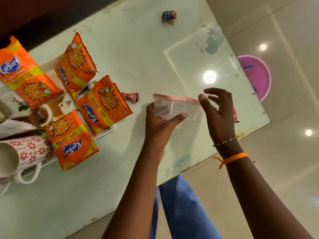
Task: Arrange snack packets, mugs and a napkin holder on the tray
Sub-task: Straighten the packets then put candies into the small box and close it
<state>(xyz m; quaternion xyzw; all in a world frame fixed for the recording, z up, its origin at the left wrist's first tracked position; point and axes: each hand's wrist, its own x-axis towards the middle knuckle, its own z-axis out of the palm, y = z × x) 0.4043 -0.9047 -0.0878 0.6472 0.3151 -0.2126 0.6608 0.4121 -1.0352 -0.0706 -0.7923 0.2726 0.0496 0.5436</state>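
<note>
Plenty of open table [134,49] from where I'm sitting: the whole stretch between the tray and my hands is bare apart from one small red wrapper [132,97] just off the tray's corner. The tray [103,133] itself is jammed, four orange Kurkure packets [103,104] overlapping across it and a red-patterned mug [25,152] lying at its near end. Another small wrapper [169,15] sits far back, well clear.
</note>
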